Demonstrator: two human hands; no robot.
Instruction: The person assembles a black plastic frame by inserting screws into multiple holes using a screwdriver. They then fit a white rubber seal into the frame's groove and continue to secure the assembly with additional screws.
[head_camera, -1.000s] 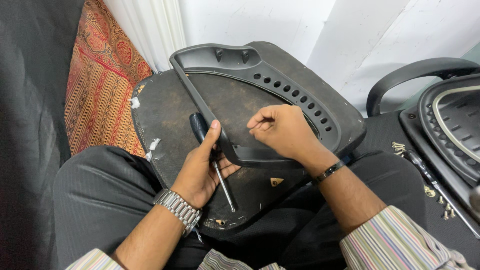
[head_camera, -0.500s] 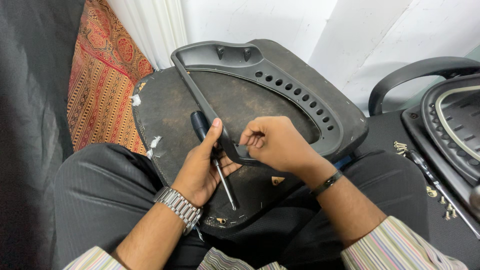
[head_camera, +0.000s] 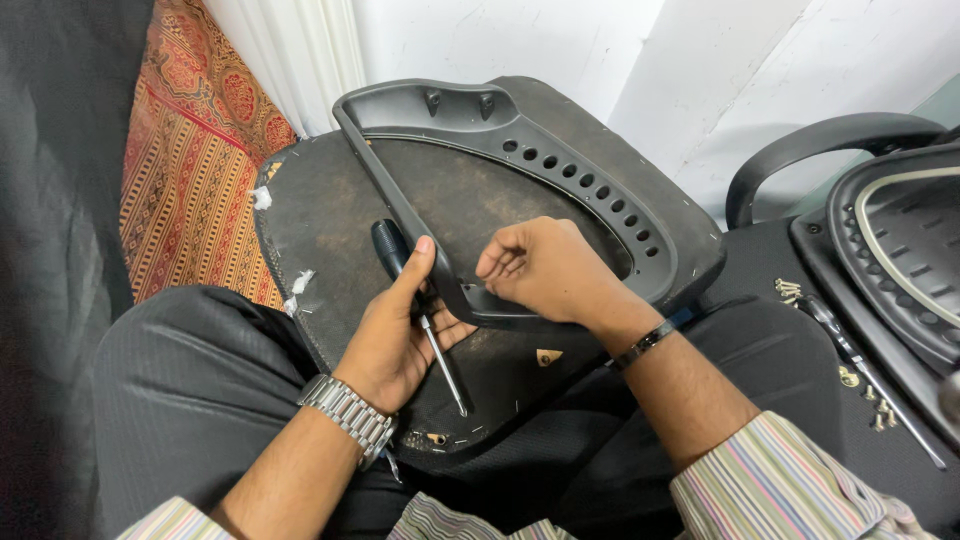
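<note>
a patterned red-and-gold cloth (head_camera: 190, 180) lies far out beyond the left hand's fingers, against the pale wall, as a seated person works on a dark chair seat base (head_camera: 330, 230) resting upside down across the lap. the left hand (head_camera: 395, 330), a metal watch (head_camera: 348, 417) at its wrist, is clenched around a black-handled screwdriver (head_camera: 415, 305): the handle stands out above the thumb, the thin shaft slants down past the palm, and its tip rests on the seat base just below the fingers. just to the right of that thumb runs the near bar of a black plastic armrest frame (head_camera: 560, 170), which lies on the seat base and curves away above both hands, a row of holes along its far side. the right hand (head_camera: 545, 270), a dark band at its wrist, rests on the frame's near corner with fingers curled in together; whether they pinch something small cannot be told. farther right, beyond that hand, another black chair part (head_camera: 890, 250) lies with a few small screws (head_camera: 790, 292) and a long thin tool (head_camera: 870, 375) beside it.
</note>
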